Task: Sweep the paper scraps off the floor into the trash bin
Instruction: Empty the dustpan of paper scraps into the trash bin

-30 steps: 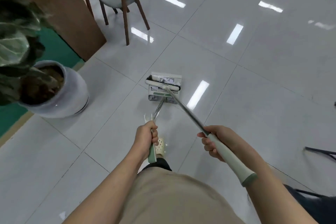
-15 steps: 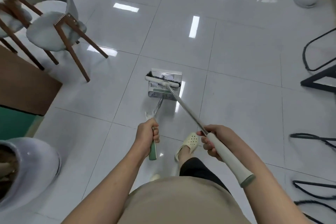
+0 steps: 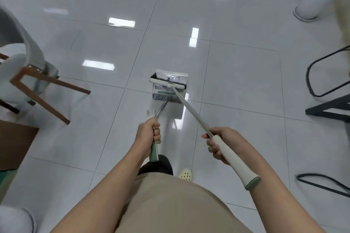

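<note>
- Paper scraps (image 3: 171, 78) lie inside the dustpan (image 3: 169, 89) on the tiled floor (image 3: 246, 81), broom head (image 3: 167, 83) across its mouth.
- Left hand (image 3: 148, 134) clenches the dustpan handle (image 3: 154, 150).
- Right hand (image 3: 220, 143) grasps the broom handle (image 3: 233, 159).
- Wooden-legged chair (image 3: 28, 73) at left.

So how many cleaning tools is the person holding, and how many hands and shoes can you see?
Brooms: 1, the broom, gripped by the right hand
Dustpans: 1, the dustpan, its handle gripped by the left hand
Hands: 2
Shoes: 1, the cream shoe
Total: 5
</note>
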